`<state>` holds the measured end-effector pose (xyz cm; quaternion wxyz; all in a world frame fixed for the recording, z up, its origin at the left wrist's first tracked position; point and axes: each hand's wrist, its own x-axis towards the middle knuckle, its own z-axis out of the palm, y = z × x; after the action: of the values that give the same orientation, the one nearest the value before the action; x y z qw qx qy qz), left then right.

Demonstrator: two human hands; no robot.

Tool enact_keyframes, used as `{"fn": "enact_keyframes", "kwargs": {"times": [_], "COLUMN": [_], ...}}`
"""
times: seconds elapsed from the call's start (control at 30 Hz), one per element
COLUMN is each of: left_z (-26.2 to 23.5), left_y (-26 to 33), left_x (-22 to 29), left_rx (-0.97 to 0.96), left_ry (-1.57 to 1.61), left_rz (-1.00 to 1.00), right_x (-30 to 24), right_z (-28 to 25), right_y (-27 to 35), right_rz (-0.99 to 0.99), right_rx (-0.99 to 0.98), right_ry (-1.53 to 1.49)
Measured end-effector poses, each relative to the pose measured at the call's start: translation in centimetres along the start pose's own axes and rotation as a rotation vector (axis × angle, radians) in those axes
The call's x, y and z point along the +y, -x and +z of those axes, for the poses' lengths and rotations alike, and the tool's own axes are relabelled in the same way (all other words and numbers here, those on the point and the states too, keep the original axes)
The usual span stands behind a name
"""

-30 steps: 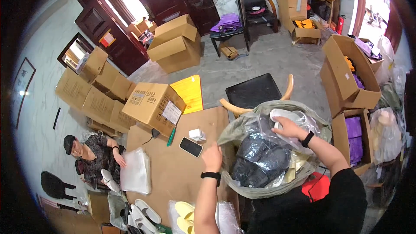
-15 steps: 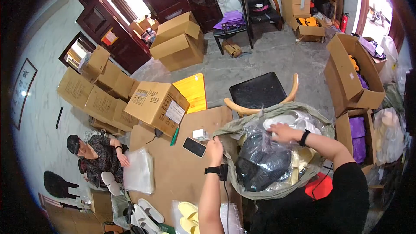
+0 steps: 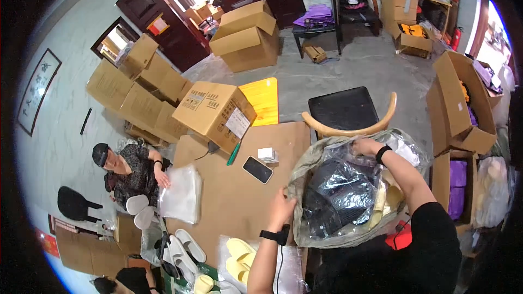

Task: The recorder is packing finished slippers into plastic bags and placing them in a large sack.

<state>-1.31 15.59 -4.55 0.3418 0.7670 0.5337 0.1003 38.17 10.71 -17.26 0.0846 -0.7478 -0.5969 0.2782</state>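
Note:
A large grey-green woven sack (image 3: 412, 140) stands with its mouth wide beside the table, in front of me. My left hand (image 3: 281, 207) is closed round its left rim. Inside lie black slippers (image 3: 332, 196) wrapped in clear plastic, with pale yellow slippers (image 3: 379, 207) on their right. At the far side of the sack, my right hand (image 3: 368, 147) has its fingers bent on a clear plastic bag (image 3: 357, 155); the fingertips are partly hidden. White items in plastic (image 3: 404, 152) sit to the right of that hand.
On the brown table (image 3: 229, 190) lie a phone (image 3: 257, 170), a small white box (image 3: 267, 155), a green cutter (image 3: 233, 154), a carton (image 3: 215, 114) and yellow slippers (image 3: 239, 256). A seated person (image 3: 131, 169) touches plastic bags (image 3: 180, 193). A chair (image 3: 343, 108) stands beyond the sack.
My right hand has moved away from me, toward the sack's far rim, and the plastic under it has shifted. My left hand keeps hold of the rim. The whole view has shifted.

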Motion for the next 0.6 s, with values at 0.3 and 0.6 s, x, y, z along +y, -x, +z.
{"fn": "enact_keyframes", "kwargs": {"times": [0.3, 0.6], "left_z": [0.9, 1.1], "left_y": [1.6, 4.3], "left_x": [-2.9, -0.7], "left_rx": [0.037, 0.124], "left_ry": [-0.023, -0.16], "left_rz": [0.001, -0.072], "right_x": [8.8, 6.3], "right_z": [-0.7, 2.5], "right_y": [-1.0, -0.2], "right_rz": [0.501, 0.658], "right_rx": [0.311, 0.233], "right_ry": [-0.134, 0.363]}}
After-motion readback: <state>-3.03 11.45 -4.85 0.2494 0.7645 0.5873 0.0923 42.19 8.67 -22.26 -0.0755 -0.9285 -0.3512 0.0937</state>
